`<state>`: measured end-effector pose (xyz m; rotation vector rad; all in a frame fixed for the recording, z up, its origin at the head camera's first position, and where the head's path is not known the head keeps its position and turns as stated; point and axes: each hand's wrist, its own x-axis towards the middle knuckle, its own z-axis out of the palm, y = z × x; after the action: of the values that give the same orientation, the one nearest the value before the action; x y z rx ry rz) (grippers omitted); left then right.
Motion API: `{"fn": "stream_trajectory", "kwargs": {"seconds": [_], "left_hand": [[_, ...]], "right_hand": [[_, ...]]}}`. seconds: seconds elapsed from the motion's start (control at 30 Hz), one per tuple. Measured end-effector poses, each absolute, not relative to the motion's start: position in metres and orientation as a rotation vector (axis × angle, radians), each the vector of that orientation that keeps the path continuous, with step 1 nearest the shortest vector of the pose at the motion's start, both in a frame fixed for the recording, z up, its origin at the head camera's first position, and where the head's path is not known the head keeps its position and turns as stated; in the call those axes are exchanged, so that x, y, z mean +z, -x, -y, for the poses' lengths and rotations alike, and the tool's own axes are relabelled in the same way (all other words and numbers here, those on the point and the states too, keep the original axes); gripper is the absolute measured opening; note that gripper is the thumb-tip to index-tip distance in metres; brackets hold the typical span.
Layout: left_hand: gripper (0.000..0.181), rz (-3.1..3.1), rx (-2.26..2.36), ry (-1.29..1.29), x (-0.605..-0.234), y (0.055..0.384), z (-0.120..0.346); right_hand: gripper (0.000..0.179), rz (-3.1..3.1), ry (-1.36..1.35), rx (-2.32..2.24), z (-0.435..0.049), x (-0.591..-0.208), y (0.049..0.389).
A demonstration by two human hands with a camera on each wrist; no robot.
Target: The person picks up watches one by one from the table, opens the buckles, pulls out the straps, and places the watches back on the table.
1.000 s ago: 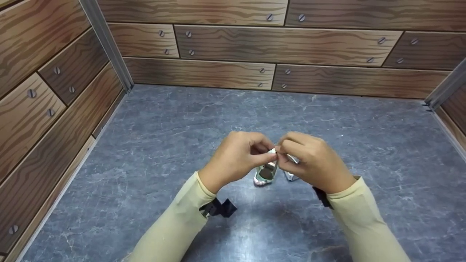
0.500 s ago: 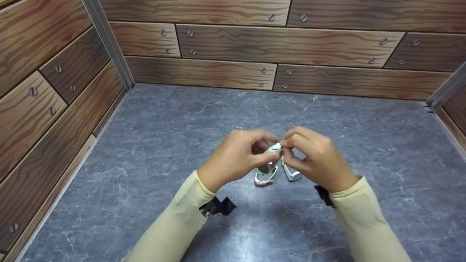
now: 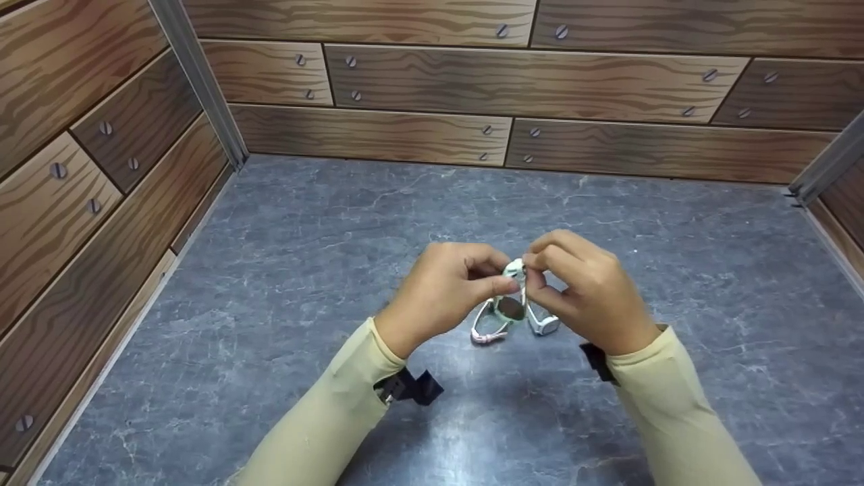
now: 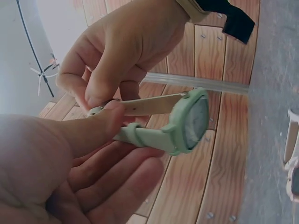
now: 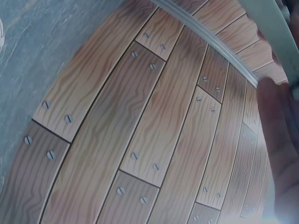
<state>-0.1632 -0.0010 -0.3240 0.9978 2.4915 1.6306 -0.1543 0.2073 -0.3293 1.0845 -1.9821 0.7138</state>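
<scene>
A mint green wristwatch [image 4: 189, 122] is held up off the table, its strap bent round into a loop. My left hand [image 3: 445, 287] pinches the strap between thumb and fingers. Opposite it, my right hand [image 3: 584, 290] pinches the strap's end near the buckle, which the fingertips mostly cover. In the head view the dark back of the watch [image 3: 509, 308] hangs below the hands. Part of the green strap [image 5: 273, 35] shows blurred at the edge of the right wrist view. Beneath the hands lie a pale pink watch [image 3: 489, 337] and a white watch [image 3: 545, 326].
The grey marbled tabletop [image 3: 337, 223] spreads around the hands. Wood-patterned panels [image 3: 418, 135] wall it at the back and sides, with metal corner posts [image 3: 209, 88]. A black strap-on device [image 3: 408, 387] sits at the left wrist.
The watch has been raised and turned, so its loop and dark back now show more plainly. My right hand has moved slightly up and away, uncovering the white watch.
</scene>
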Motion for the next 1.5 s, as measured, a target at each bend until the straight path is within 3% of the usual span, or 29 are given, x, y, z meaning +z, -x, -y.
{"fn": "stream_trajectory", "kwargs": {"seconds": [0.37,0.77,0.93,1.5], "left_hand": [[0.010,-2.360,1.869,-0.988,-0.323,0.163,-0.009],[0.022,-2.522,1.410,-1.134,-0.326,0.166,-0.008],[0.018,-2.619,1.342,-1.239,-0.329,0.166,-0.002],[0.022,-2.594,1.621,-1.166,-0.327,0.163,-0.001]], "right_hand": [[0.009,1.794,-0.901,0.880,-0.202,-0.330,0.155],[0.023,2.095,-1.112,0.855,-0.219,-0.324,0.151],[0.025,2.133,-1.223,0.842,-0.218,-0.323,0.151],[0.018,2.034,-1.061,1.076,-0.209,-0.324,0.148]]}}
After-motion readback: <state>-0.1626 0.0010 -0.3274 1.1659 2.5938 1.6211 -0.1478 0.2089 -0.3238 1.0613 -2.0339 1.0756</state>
